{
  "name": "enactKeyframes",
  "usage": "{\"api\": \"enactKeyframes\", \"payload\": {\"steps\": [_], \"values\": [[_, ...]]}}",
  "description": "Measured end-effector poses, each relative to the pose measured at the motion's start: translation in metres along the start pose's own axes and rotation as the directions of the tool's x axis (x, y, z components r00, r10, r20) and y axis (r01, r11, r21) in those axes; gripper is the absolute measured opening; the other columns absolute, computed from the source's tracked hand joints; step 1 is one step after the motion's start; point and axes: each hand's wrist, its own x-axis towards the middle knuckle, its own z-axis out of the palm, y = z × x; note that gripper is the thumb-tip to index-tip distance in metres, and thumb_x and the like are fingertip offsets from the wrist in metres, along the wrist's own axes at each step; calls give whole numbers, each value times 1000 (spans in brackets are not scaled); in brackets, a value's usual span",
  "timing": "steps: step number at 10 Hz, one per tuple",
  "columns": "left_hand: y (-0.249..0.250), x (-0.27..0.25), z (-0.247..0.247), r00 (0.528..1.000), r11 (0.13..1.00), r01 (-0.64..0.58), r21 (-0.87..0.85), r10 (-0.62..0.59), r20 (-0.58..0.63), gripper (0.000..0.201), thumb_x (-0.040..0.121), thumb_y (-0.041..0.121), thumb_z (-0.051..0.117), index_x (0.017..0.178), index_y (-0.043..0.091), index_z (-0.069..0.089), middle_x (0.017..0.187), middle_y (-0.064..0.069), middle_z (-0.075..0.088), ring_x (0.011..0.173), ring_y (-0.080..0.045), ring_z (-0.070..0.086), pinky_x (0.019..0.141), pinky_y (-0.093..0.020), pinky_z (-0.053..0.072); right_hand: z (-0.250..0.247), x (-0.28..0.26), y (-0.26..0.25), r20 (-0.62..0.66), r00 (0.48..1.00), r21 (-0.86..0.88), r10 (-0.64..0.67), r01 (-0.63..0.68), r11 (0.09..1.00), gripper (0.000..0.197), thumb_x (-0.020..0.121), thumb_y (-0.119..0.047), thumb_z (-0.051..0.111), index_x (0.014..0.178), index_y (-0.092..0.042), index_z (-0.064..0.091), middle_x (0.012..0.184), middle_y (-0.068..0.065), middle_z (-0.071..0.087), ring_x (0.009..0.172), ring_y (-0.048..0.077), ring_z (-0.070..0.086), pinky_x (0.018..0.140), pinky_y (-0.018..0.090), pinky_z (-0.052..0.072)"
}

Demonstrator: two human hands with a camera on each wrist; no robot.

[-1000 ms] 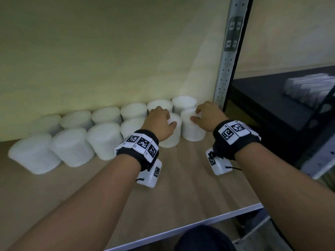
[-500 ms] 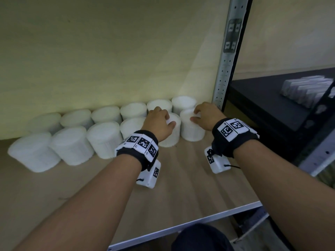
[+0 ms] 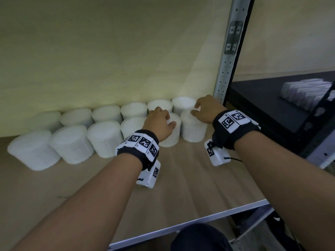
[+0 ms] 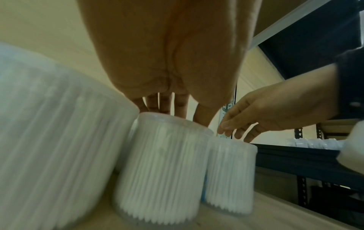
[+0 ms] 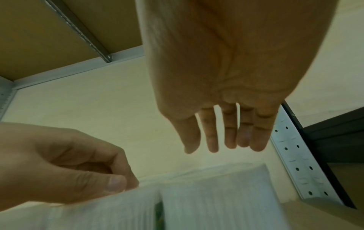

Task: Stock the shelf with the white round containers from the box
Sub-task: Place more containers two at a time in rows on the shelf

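Two rows of white round containers stand on the wooden shelf (image 3: 181, 180) against the back wall. My left hand (image 3: 165, 117) reaches over a front-row container (image 3: 172, 137) from above, thumb and curled fingers on its lid rim; the left wrist view shows the fingertips (image 4: 163, 107) on that lid (image 4: 163, 163). My right hand (image 3: 199, 108) hovers just above the rightmost front container (image 3: 193, 130), its fingers (image 5: 226, 140) straight and off the container (image 5: 216, 196). The box is out of view.
A grey perforated upright (image 3: 226, 60) stands right beside my right hand. Beyond it a black shelf (image 3: 262, 98) carries pale packets (image 3: 306, 91). The shelf's metal front edge (image 3: 181, 227) runs below my forearms. An upper shelf board (image 5: 49, 31) hangs overhead.
My right hand has come off the rightmost front container, rising and spreading its fingers. My left hand has stayed on its container.
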Motion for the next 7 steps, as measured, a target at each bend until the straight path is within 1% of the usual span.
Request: {"api": "enactKeyframes", "payload": {"steps": [1, 2, 3, 4, 6, 7], "values": [[0, -1, 0, 1000, 1000, 2, 12, -2, 4, 37, 90, 34, 55, 115, 7, 57, 124, -10, 49, 117, -27, 45, 99, -37, 41, 11, 2, -3, 92, 994, -102, 54, -44, 994, 66, 91, -53, 49, 137, -6, 43, 141, 17, 39, 130, 34, 39, 107, 42, 36], [0, -1, 1, 1000, 1000, 2, 12, -2, 7, 37, 91, 34, 55, 116, 7, 57, 124, -10, 48, 118, -27, 44, 99, -38, 41, 14, 3, -5, 96, 994, -135, 47, -33, 990, 66, 92, -51, 49, 138, -4, 42, 141, 18, 37, 131, 35, 36, 105, 42, 35], [-1, -1, 1, 1000, 1000, 0, 11, 0, 10, 37, 91, 34, 54, 117, 7, 56, 125, -10, 48, 118, -27, 43, 99, -38, 41, 12, 4, -6, 95, 995, -141, 41, -27, 990, 64, 92, -51, 49, 137, -5, 43, 140, 18, 38, 131, 36, 36, 105, 42, 35], [-2, -2, 2, 1000, 1000, -1, 6, 1, 7, 37, 91, 34, 54, 116, 7, 57, 124, -11, 48, 117, -27, 44, 98, -38, 42, 12, 3, -6, 94, 995, -128, 36, -23, 991, 63, 93, -49, 50, 137, -5, 43, 139, 17, 39, 130, 35, 36, 104, 42, 36], [-1, -2, 1, 1000, 1000, -1, 13, 1, 13, 38, 92, 35, 53, 118, 7, 56, 126, -11, 47, 118, -28, 43, 100, -38, 41, 10, 0, -4, 129, 992, -136, 7, 10, 991, 55, 95, -40, 50, 139, -9, 41, 142, 15, 37, 132, 34, 35, 108, 44, 36], [-1, -2, 1, 1000, 1000, 0, 14, 0, 12, 38, 92, 34, 54, 118, 8, 56, 126, -11, 47, 118, -28, 43, 100, -37, 41, 7, 1, -1, 179, 983, -112, -38, 58, 992, 53, 96, -30, 51, 144, -13, 37, 148, 11, 34, 135, 31, 35, 111, 39, 34]]}}
